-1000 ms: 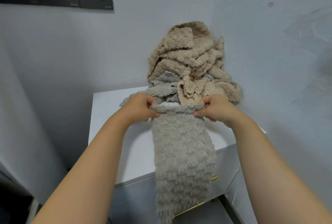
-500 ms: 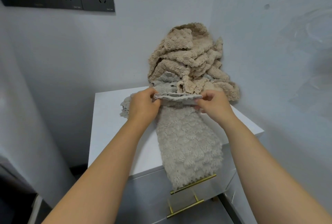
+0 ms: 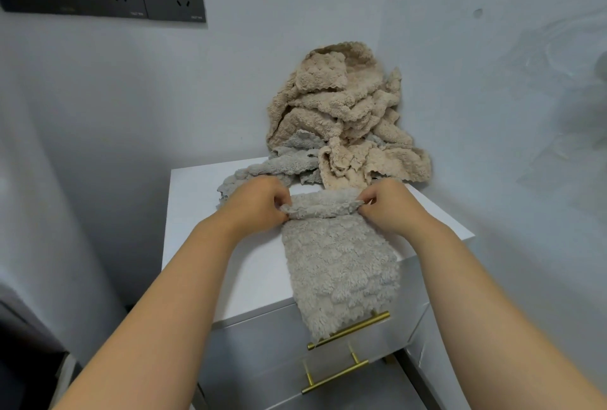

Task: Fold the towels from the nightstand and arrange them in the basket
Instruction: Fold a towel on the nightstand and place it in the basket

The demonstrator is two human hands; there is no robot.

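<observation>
- The left hand (image 3: 259, 204) and the right hand (image 3: 387, 206) are close together in the centre of the frame, one at each end of the upper edge of a light grey fluffy towel with a scalloped hem (image 3: 338, 265).
- The fingers of the left hand (image 3: 279, 196) are curled and pinch the left corner of this edge. The fingers of the right hand (image 3: 369, 199) pinch the right corner in the same way. Between them the edge is turned over into a thick lip.
- The grey towel lies on the top of the white nightstand (image 3: 203, 212). Its lower end hangs over the front edge and reaches the upper brass bar handle (image 3: 361, 327) of the drawers.
- Behind the hands, in the upper centre of the frame, a tall loose pile of beige and grey towels (image 3: 341, 120) leans into the corner of the walls. None of them looks folded.
- The basket is not in view, so I cannot tell if any towel is already inside it.
- In my judgement the task is far from finished. Only this one towel is in work, and its fold is not yet closed. It must then go to the basket, and the whole pile waits after it.
</observation>
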